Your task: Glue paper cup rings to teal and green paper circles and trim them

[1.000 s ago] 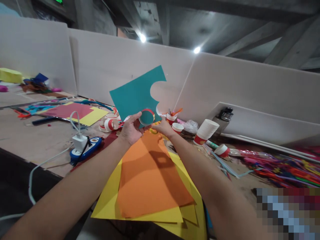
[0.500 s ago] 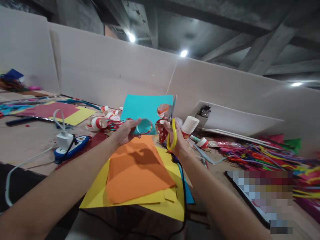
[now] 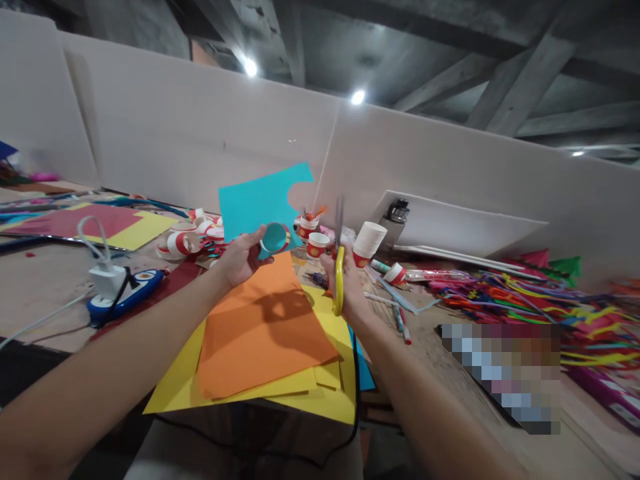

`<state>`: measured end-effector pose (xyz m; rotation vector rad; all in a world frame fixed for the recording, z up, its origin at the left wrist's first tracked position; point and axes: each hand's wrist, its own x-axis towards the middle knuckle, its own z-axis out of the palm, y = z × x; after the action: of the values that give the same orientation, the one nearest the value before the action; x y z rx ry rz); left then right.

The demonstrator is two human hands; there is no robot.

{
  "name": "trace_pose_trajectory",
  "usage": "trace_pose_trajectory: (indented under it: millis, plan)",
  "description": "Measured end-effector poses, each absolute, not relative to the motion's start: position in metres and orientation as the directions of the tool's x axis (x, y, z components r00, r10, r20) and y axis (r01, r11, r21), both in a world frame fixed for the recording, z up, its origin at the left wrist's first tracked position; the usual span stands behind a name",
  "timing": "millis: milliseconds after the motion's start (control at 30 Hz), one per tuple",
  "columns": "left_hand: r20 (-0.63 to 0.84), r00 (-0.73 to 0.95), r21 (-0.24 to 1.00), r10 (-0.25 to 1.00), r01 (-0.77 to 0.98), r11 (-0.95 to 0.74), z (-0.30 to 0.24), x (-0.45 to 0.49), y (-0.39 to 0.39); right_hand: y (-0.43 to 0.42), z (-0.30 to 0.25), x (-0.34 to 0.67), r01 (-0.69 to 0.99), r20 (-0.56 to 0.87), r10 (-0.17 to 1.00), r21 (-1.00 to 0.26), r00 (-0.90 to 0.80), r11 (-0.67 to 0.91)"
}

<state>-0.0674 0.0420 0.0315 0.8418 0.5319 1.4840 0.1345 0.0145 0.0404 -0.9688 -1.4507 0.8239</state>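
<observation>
My left hand is closed on a teal paper sheet with a round notch cut from its right edge, and on a small cup ring lined with teal. The sheet stands upright above the table. My right hand grips yellow-handled scissors, blades pointing up, just right of the sheet. Under both hands lie an orange sheet on yellow sheets.
Cut red-and-white paper cups lie left of the sheet; a stack of cups stands right. A white charger on a blue power strip sits at left. Coloured pipe cleaners cover the right side. White partition boards close off the back.
My right hand picked up the scissors from the table and raised them beside the sheet. The teal sheet tilted down, then came upright again. The view swung right.
</observation>
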Motion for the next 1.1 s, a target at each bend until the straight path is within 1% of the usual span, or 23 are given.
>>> trace_pose_trajectory:
  millis: [67,167,200,267,400,533,700,867,1100]
  plan:
    - [0.162,-0.003,0.733,0.987,-0.669,-0.123,0.033,-0.073,0.044,0.011,0.039,0.14,0.266,0.451,0.883,-0.842,-0.13,0.469]
    - [0.092,-0.112,0.688,0.989,-0.712,-0.144,0.034,-0.076,0.047,0.008,0.034,0.145,0.454,0.408,0.88,-0.754,-0.241,0.474]
    - [0.065,-0.141,0.668,0.988,-0.729,-0.148,0.034,-0.076,0.048,0.007,0.032,0.146,0.497,0.391,0.883,-0.73,-0.26,0.469]
    - [0.036,-0.168,0.626,0.985,-0.764,-0.153,0.033,-0.072,0.048,0.007,0.029,0.145,0.526,0.375,0.879,-0.704,-0.294,0.477]
    - [0.082,-0.149,0.57,0.985,-0.804,-0.169,0.035,-0.06,0.043,0.007,0.025,0.14,0.497,0.398,0.861,-0.703,-0.318,0.509]
    - [0.133,-0.112,0.555,0.985,-0.814,-0.168,0.034,-0.046,0.038,0.006,0.022,0.134,0.466,0.421,0.848,-0.71,-0.322,0.529]
    - [0.179,-0.1,0.526,0.979,-0.831,-0.181,0.029,-0.034,0.034,0.007,0.016,0.126,0.428,0.402,0.871,-0.76,-0.284,0.49]
    - [0.191,-0.07,0.552,0.979,-0.817,-0.166,0.028,-0.031,0.031,0.008,0.013,0.123,0.371,0.411,0.872,-0.791,-0.267,0.486]
    - [0.201,-0.051,0.551,0.978,-0.82,-0.156,0.029,-0.03,0.027,0.006,0.021,0.12,0.291,0.344,0.902,-0.863,-0.259,0.413]
